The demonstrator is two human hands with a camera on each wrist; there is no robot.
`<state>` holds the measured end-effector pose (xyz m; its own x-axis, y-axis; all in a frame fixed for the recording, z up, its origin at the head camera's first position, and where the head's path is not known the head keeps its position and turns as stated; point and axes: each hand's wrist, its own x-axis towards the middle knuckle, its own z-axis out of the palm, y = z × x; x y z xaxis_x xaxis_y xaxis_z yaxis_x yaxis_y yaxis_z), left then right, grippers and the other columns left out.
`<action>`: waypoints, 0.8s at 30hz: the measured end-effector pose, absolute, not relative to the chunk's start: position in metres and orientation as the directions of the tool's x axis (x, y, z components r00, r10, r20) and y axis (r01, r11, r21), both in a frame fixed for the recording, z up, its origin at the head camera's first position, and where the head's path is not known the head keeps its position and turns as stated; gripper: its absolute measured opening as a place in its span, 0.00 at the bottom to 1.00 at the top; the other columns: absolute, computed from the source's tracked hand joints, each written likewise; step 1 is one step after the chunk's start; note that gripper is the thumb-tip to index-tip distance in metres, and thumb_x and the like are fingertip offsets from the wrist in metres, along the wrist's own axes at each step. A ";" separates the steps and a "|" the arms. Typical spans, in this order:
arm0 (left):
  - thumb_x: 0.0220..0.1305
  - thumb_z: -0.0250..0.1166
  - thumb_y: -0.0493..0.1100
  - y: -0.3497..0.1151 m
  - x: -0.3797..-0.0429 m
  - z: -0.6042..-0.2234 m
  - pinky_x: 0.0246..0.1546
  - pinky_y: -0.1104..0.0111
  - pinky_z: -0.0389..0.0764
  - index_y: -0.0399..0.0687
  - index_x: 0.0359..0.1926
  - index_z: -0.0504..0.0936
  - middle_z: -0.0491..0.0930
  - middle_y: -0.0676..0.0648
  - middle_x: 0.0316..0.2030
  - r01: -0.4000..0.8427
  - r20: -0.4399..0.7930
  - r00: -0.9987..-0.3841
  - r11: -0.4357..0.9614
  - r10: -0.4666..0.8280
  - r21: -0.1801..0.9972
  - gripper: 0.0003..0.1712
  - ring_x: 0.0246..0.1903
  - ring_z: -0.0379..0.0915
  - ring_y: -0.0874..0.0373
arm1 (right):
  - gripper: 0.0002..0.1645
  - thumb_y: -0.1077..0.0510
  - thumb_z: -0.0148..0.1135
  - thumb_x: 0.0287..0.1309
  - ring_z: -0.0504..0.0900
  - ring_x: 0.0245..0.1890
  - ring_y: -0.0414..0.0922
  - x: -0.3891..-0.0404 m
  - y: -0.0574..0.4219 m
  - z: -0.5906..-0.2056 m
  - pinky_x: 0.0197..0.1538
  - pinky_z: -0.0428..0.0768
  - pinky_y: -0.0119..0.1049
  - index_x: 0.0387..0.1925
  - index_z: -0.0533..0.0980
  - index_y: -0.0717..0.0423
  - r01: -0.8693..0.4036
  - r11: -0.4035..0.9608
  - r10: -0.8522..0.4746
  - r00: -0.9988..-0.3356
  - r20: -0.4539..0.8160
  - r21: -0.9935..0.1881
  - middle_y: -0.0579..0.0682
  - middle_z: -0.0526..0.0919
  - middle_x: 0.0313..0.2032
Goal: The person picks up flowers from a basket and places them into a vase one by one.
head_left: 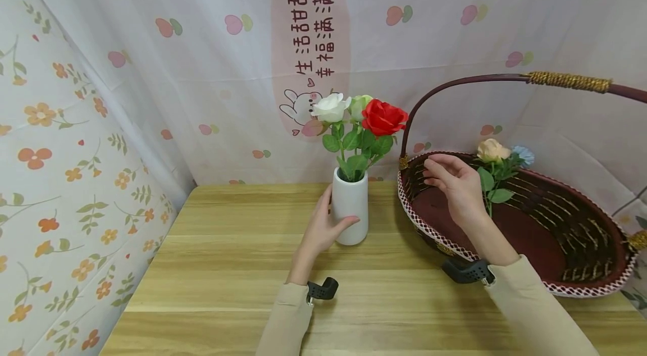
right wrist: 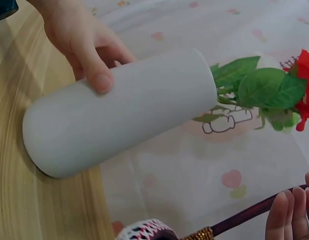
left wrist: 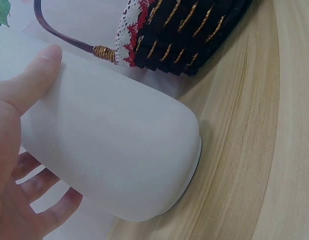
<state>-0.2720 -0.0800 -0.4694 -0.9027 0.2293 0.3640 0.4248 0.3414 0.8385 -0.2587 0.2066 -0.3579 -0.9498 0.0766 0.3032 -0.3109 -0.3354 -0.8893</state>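
Note:
A white vase (head_left: 350,207) stands upright on the wooden table. My left hand (head_left: 324,227) grips its lower left side, the thumb across the front and the fingers round the back; in the left wrist view the thumb (left wrist: 42,70) lies along the pale wall. Out of the vase rise a red rose (head_left: 384,117), a white rose (head_left: 331,108) and a pale green flower (head_left: 359,106), with green leaves below. Over the left part of the basket hangs my right hand (head_left: 457,185), holding nothing, its fingers slightly bent towards the vase. Only its fingertips (right wrist: 289,215) show in the right wrist view.
To the right is a dark woven basket (head_left: 571,232) with lace trim and a tall arched handle (head_left: 470,80). Inside it lean a peach rose (head_left: 492,150) and a blue flower (head_left: 523,155). A printed curtain (head_left: 202,64) hangs behind the table (head_left: 242,266).

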 end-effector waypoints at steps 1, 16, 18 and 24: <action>0.60 0.75 0.55 -0.080 -0.272 -0.469 0.63 0.52 0.71 0.52 0.79 0.52 0.63 0.43 0.72 0.423 0.362 -0.904 0.343 0.229 0.839 0.55 0.67 0.64 0.49 | 0.06 0.67 0.65 0.65 0.85 0.34 0.42 -0.259 0.209 -0.357 0.39 0.84 0.32 0.44 0.81 0.61 -0.312 -0.337 0.077 -0.950 0.304 -0.888 0.48 0.86 0.36; 0.60 0.75 0.54 -0.079 -0.274 -0.469 0.63 0.54 0.71 0.54 0.79 0.53 0.63 0.45 0.72 0.415 0.354 -0.907 0.348 0.227 0.841 0.54 0.67 0.64 0.51 | 0.07 0.68 0.64 0.65 0.86 0.33 0.43 -0.267 0.255 -0.343 0.37 0.85 0.31 0.44 0.83 0.62 -0.356 -0.347 0.131 -0.935 0.331 -0.868 0.50 0.84 0.37; 0.60 0.75 0.54 -0.079 -0.273 -0.469 0.64 0.54 0.71 0.54 0.79 0.53 0.63 0.45 0.72 0.411 0.350 -0.909 0.347 0.227 0.843 0.55 0.67 0.63 0.51 | 0.07 0.67 0.65 0.65 0.86 0.34 0.43 -0.269 0.261 -0.343 0.37 0.85 0.31 0.44 0.83 0.61 -0.353 -0.334 0.149 -0.935 0.321 -0.874 0.49 0.83 0.40; 0.60 0.76 0.53 -0.080 -0.272 -0.469 0.63 0.53 0.71 0.53 0.79 0.53 0.63 0.45 0.72 0.413 0.354 -0.908 0.336 0.225 0.847 0.54 0.67 0.63 0.50 | 0.08 0.68 0.65 0.64 0.86 0.33 0.43 -0.274 0.280 -0.347 0.36 0.85 0.30 0.44 0.84 0.60 -0.326 -0.359 0.177 -0.944 0.279 -0.875 0.50 0.80 0.42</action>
<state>-0.2723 -0.0799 -0.4686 -0.9080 0.2246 0.3536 0.4128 0.3360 0.8466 -0.2743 0.2803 -0.3467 -0.9439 0.1775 0.2786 -0.3257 -0.3592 -0.8746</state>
